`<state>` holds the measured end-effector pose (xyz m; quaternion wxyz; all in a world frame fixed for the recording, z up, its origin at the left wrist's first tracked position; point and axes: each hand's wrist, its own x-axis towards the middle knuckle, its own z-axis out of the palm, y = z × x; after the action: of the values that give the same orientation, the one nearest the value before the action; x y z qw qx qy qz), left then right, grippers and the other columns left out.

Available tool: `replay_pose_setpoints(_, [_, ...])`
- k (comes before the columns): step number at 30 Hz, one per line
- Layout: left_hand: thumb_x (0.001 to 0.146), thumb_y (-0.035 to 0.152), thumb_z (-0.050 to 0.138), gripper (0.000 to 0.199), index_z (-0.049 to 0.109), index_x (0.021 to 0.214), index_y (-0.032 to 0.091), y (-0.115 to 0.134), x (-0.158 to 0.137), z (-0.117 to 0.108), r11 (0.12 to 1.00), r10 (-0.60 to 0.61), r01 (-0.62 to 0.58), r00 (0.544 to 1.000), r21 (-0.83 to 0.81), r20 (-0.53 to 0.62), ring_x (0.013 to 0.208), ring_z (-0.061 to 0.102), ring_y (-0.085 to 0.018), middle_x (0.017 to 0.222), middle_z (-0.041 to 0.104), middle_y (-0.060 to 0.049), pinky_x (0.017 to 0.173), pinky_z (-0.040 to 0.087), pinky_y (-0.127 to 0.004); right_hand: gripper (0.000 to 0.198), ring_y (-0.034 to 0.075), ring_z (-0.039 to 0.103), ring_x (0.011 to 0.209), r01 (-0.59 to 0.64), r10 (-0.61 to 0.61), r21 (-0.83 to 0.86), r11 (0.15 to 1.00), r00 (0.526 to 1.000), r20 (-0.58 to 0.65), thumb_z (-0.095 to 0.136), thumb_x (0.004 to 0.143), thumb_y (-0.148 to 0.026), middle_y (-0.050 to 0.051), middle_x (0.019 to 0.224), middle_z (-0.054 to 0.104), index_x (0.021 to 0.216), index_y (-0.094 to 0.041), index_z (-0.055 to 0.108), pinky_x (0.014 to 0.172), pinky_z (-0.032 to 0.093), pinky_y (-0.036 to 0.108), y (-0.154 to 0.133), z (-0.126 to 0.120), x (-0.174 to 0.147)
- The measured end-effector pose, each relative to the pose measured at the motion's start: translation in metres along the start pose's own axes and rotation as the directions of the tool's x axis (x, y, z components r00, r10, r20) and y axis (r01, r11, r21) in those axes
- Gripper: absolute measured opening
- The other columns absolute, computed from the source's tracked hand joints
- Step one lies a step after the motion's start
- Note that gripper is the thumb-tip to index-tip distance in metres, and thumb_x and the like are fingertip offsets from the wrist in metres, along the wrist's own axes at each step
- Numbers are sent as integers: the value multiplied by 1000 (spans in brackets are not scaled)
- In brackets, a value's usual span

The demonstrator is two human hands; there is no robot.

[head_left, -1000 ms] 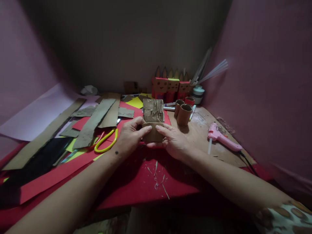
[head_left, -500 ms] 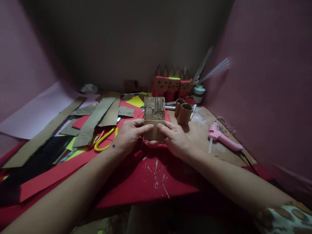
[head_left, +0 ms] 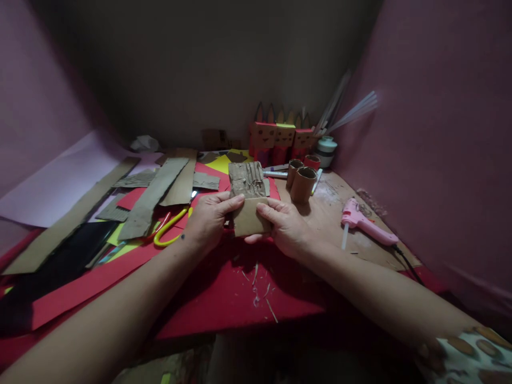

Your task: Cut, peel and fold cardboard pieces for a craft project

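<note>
Between my two hands is a folded piece of cardboard (head_left: 251, 216), held above the front of the table. Its upper part shows rough, torn corrugation, and its lower flap is smooth and brown. My left hand (head_left: 212, 216) pinches the left edge, thumb on the front near the fold. On the other side my right hand (head_left: 282, 221) grips the right edge, its thumb pressed on the smooth flap and fingers behind. Yellow-handled scissors (head_left: 170, 228) lie left of my left hand, partly under cardboard strips. Small cardboard shreds (head_left: 258, 288) are scattered on the red surface below.
Cardboard strips (head_left: 154, 200) and coloured paper (head_left: 96, 288) cover the left. Cardboard tubes (head_left: 304, 185) stand right of centre, before box-headed figures with pointed ears (head_left: 264, 136). A pink glue gun (head_left: 366, 223) with a cord lies right. Behind are a jar (head_left: 326, 152) and glue sticks (head_left: 356, 112).
The cardboard has shifted slightly left and tilted, with more of its lower flap showing. My left thumb has moved up toward the fold.
</note>
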<state>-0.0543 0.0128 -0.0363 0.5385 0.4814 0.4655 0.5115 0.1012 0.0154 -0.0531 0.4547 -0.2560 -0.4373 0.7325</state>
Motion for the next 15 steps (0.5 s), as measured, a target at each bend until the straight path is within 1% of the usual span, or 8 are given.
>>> replay_pose_setpoints(2, [67, 42, 76, 29, 70, 78, 16, 0, -1, 1, 999, -41, 42, 999, -21, 26, 52, 59, -16, 63, 67, -3, 45, 41, -26, 21, 17, 67, 69, 14, -14, -18, 1000, 1000, -5, 63, 81, -27, 7, 87, 70, 98, -16, 66, 50, 59, 26, 0, -1, 1])
replay_pose_setpoints(6, [66, 37, 78, 30, 73, 84, 13, -3, 0, 1, 996, -83, 77, 986, 49, 143, 46, 55, -12, 61, 68, -5, 39, 31, -22, 20, 14, 65, 53, 22, -29, -103, 994, 997, -70, 61, 81, -31, 5, 75, 69, 95, -16, 64, 42, 54, 22, 1, -2, 2])
replay_pose_setpoints(7, [65, 35, 79, 30, 73, 85, 12, -5, 1, 2, 995, -91, 85, 983, 43, 157, 45, 55, -12, 62, 69, -6, 39, 31, -21, 20, 14, 64, 49, 10, -19, -119, 993, 998, -68, 61, 81, -32, 4, 72, 69, 94, -17, 63, 41, 52, 22, 1, -2, 2])
replay_pose_setpoints(9, [64, 31, 79, 31, 72, 86, 11, -6, 2, 2, 993, -110, 114, 980, -15, 164, 46, 57, -14, 64, 70, -8, 40, 36, -23, 21, 14, 62, 44, -20, 15, -135, 991, 999, -34, 62, 81, -35, 3, 67, 68, 91, -17, 61, 38, 51, 22, 0, -3, 2])
replay_pose_setpoints(12, [64, 28, 78, 28, 71, 84, 10, -6, 2, 4, 985, -131, 147, 980, -95, 152, 47, 60, -17, 65, 71, -9, 45, 44, -27, 25, 15, 63, 43, -74, 81, -147, 986, 996, 38, 61, 82, -42, 4, 66, 68, 89, -18, 59, 37, 51, 22, 0, -3, 2])
replay_pose_setpoints(15, [63, 25, 78, 28, 70, 85, 10, -4, 0, 6, 980, -128, 148, 981, -135, 147, 47, 61, -17, 67, 72, -9, 45, 46, -28, 26, 14, 65, 46, -51, 61, -149, 988, 996, 66, 62, 81, -41, 5, 68, 69, 91, -18, 59, 41, 53, 22, 1, -1, 1])
